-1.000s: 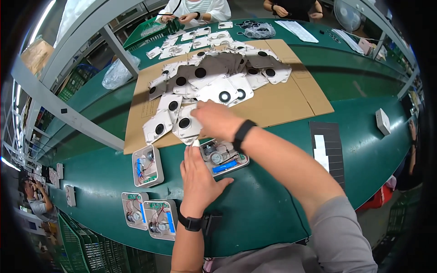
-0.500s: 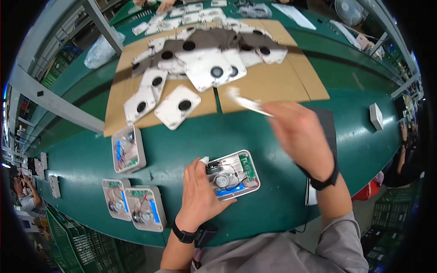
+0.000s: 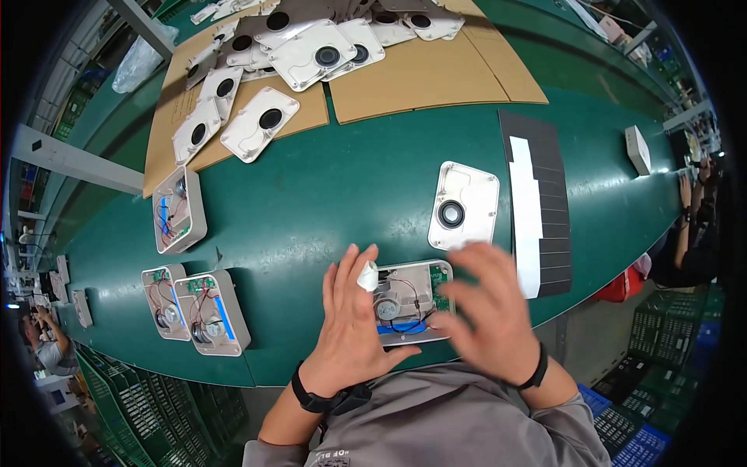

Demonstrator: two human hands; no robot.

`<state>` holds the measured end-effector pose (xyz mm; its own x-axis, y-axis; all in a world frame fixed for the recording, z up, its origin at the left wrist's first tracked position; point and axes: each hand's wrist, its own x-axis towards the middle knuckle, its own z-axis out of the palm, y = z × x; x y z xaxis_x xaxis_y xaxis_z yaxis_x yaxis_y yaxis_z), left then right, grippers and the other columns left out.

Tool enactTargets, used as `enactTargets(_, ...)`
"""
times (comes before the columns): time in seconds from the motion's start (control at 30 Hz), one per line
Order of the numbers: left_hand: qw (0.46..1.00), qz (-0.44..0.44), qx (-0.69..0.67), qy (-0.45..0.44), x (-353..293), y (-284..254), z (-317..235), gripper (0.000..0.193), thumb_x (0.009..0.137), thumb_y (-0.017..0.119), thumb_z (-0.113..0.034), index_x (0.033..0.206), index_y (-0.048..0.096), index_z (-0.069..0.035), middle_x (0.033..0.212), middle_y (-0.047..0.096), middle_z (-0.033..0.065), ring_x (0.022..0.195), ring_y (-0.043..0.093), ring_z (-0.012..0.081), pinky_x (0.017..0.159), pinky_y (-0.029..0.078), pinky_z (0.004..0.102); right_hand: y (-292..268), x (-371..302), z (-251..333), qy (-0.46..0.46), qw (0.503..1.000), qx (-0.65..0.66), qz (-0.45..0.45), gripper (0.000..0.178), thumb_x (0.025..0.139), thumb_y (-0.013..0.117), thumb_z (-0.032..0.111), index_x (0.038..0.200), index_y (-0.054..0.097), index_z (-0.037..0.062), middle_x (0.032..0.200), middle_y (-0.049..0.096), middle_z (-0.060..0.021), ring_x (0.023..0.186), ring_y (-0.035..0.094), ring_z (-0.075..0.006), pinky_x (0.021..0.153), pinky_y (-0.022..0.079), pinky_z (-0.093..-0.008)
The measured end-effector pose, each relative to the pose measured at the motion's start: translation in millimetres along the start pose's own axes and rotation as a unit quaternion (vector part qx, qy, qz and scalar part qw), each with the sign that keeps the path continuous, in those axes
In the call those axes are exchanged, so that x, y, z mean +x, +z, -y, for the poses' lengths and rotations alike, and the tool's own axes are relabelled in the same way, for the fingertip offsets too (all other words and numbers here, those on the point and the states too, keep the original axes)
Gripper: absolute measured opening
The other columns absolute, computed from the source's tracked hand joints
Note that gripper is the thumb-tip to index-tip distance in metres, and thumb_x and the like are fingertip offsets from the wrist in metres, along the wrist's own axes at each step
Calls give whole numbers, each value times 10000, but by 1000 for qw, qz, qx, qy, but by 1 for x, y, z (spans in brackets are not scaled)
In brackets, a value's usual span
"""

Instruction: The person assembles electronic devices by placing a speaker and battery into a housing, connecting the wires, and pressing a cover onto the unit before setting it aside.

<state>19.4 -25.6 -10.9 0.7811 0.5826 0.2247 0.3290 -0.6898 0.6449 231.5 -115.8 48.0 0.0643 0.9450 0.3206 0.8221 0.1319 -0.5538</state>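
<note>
An open white plastic housing (image 3: 416, 341) lies in front of me, with a round silver speaker, a blue battery, wires and a green circuit board inside. My left hand (image 3: 348, 319) rests along its left side, fingers stretched out and thumb apart below; one finger has a white wrapping. Over the housing's right end, my right hand (image 3: 490, 315) has spread, motion-blurred fingers close to the board and wires, hiding part of them. Just beyond lies a white cover plate (image 3: 475, 191) with a dark-ringed round speaker opening.
Three similar open housings (image 3: 222, 311) stand at the left. A pile of white cover plates (image 3: 303, 54) covers part of the cardboard (image 3: 436, 86) at the back. Dark sheets with white strips (image 3: 527, 218) lie at the right, with a white box (image 3: 637, 151) farther off.
My right hand has let go of the cover plate, which now lies on the table, and moved down to the housing. My left fingers have straightened beside the housing. The view has shifted.
</note>
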Motion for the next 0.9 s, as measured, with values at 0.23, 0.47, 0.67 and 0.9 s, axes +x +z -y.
enactTargets(0.23, 992, 5, -127, 2, -2, -4, 2, 1305, 642, 915, -139, 1617, 61, 14, 1615, 335, 325, 1528, 237, 556, 1218, 253, 617, 48, -4, 26, -102, 993, -40, 53, 282, 761, 832, 165, 947, 684, 13, 1324, 624, -181, 1252, 585, -383, 1037, 496, -576)
enactTargets(0.47, 986, 10, -169, 2, 1, -10, 2, 1064, 757, 734, -45, 1612, 106, 36, 1594, 379, 321, 1511, 283, 553, 1238, 243, 588, 49, -9, 13, -116, 992, -20, 40, 247, 750, 824, 111, 926, 685, 6, 1281, 651, -169, 1254, 588, -376, 1022, 511, -556)
enactTargets(0.67, 980, -89, -180, -13, -7, 23, 10, 848, 858, 668, -11, 1572, 214, 40, 1549, 452, 310, 1474, 360, 534, 1209, 299, 583, 46, -9, 10, -104, 993, 28, 41, 221, 757, 818, 82, 924, 696, 4, 1299, 645, -163, 1279, 574, -374, 1013, 511, -528)
enactTargets(0.9, 987, -98, -125, -21, -4, 22, 6, 757, 911, 691, -40, 1538, 275, 33, 1499, 508, 278, 1410, 437, 522, 1164, 361, 581, 37, -4, 5, -83, 992, 9, 100, 213, 784, 818, 101, 943, 723, -4, 1394, 594, -159, 1335, 532, -376, 1022, 495, -481)
